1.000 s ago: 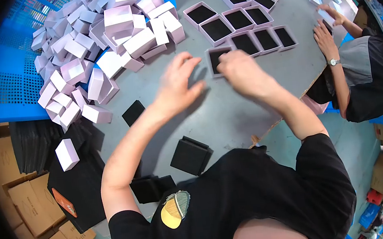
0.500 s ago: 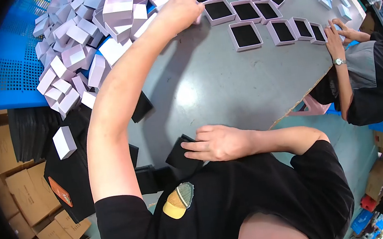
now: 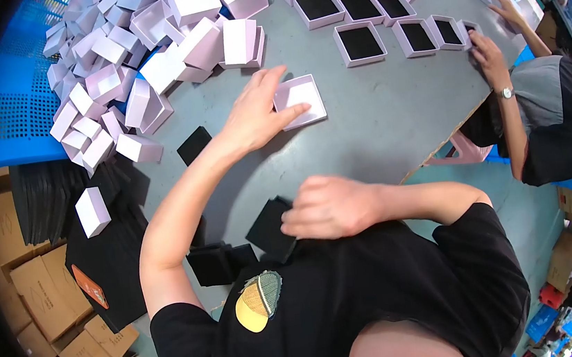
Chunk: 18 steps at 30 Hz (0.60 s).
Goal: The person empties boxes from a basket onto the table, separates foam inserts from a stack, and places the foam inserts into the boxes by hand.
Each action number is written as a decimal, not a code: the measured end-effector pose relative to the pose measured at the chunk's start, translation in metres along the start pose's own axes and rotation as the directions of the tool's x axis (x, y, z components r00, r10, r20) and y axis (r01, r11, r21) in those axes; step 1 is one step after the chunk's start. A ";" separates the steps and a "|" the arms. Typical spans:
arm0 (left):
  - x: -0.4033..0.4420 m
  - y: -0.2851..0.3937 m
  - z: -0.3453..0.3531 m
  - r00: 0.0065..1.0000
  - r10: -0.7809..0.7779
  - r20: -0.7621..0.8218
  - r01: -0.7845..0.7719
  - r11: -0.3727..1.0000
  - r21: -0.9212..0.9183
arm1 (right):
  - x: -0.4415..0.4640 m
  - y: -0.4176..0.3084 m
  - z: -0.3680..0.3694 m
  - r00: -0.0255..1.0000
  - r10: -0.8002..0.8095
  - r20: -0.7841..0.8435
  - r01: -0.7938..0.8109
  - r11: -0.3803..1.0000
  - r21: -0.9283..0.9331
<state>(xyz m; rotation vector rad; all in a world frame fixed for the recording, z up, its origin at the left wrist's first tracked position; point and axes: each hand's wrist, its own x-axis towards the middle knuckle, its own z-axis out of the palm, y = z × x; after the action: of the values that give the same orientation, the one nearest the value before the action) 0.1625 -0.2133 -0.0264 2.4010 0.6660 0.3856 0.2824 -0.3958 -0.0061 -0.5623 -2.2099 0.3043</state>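
My left hand is at the left side of a pale pink box tray with a white, bare inside. Its thumb reaches over the wall into the tray, and its fingers extend along the upper left corner. Close to my chest, my right hand has its fingers curled on the right edge of black foam pads, apparently a small stack. The fingertips there are partly hidden. To the left lie more black pads, and another black pad rests beneath my left forearm.
A heap of pale boxes spills from a blue crate. Trays with black inserts stand at the table's far side. On the right, a co-worker's hand touches a tray. Cardboard cartons stand at the lower left.
My left hand has come back toward me from the far trays, and the pale tray is now at it. My right hand's fingers have curled more. The co-worker's hands have moved apart.
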 end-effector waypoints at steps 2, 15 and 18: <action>-0.009 -0.008 0.002 0.993 0.116 -0.013 -0.115 0.993 0.038 | -0.001 0.004 -0.021 0.961 0.113 -0.252 -0.130 0.990 -0.050; 0.002 0.002 0.015 0.924 0.164 -0.346 -0.150 0.986 0.066 | -0.023 0.098 -0.073 0.747 0.659 0.083 -0.320 0.467 -0.825; 0.020 -0.010 -0.028 0.767 0.241 -0.594 -0.054 0.948 0.314 | -0.007 0.083 -0.084 0.787 0.617 0.010 -0.406 0.529 -0.745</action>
<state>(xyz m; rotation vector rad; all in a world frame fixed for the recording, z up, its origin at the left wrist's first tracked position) 0.1637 -0.1817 -0.0091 2.5941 0.8577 1.2858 0.3750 -0.3242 0.0099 -1.7415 -2.3319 -0.2382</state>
